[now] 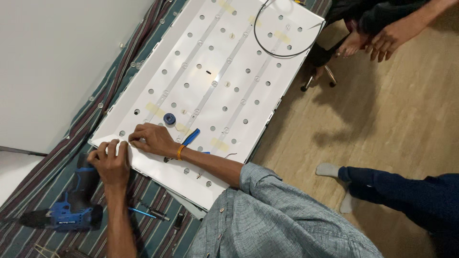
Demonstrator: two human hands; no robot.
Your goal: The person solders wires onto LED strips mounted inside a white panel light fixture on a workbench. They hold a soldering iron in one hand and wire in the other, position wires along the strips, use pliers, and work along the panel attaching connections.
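Left hand (111, 162) and right hand (152, 138) pinching the near-left edge of white perforated panel (224, 71), fingertips close together, perhaps gripping film, blue drill (67, 210) just left on striped cloth (28, 224), open wood floor (382, 119) right.

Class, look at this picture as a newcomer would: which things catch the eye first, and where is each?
The big white panel, dotted with holes and crossed by strips, fills the middle, lying on a striped cloth. At its near edge the left hand and right hand pinch its rim. A blue power drill lies on the cloth at lower left.
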